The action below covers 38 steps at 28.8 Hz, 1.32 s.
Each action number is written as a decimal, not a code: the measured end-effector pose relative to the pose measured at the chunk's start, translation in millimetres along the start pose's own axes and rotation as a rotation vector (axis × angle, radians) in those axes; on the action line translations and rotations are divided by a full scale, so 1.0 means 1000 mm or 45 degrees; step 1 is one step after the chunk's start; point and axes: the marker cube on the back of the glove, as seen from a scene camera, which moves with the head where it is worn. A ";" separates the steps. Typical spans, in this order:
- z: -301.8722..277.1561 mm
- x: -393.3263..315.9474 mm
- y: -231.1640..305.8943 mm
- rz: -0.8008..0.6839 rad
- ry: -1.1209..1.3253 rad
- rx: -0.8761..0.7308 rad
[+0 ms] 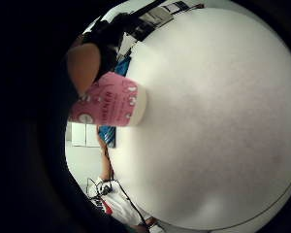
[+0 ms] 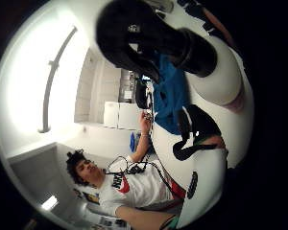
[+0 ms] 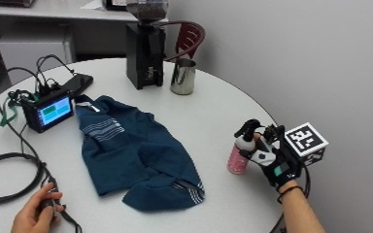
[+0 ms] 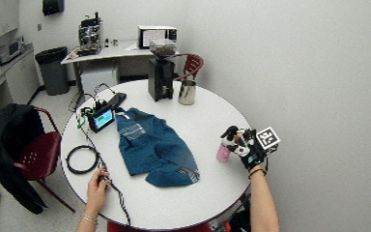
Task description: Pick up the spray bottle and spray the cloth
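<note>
A: Blue cloth (image 3: 138, 155) lies spread flat on the white bench (image 3: 206, 116), one piece only, open so a spray can land on it. Left of it sits one small screen (image 3: 49, 111) with its cables, and the bare hand (image 3: 36, 213) rests on a cable at the near edge.

B: Behind?

A: One dark grinder (image 3: 145, 43) and one steel cup (image 3: 182, 76), well apart from the work.

B: And the bottle?

A: One pink spray bottle (image 3: 240, 154) stands upright on the bench, right of the cloth. The gloved right hand (image 3: 274, 160), the grip, has its fingers curled round it, just under the black nozzle, ready for lifting, I judge.
</note>
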 end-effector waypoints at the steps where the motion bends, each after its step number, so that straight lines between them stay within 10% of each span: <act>1: 0.003 0.003 0.000 -0.005 -0.013 0.001; 38: 0.005 -0.040 0.016 0.045 0.081 0.213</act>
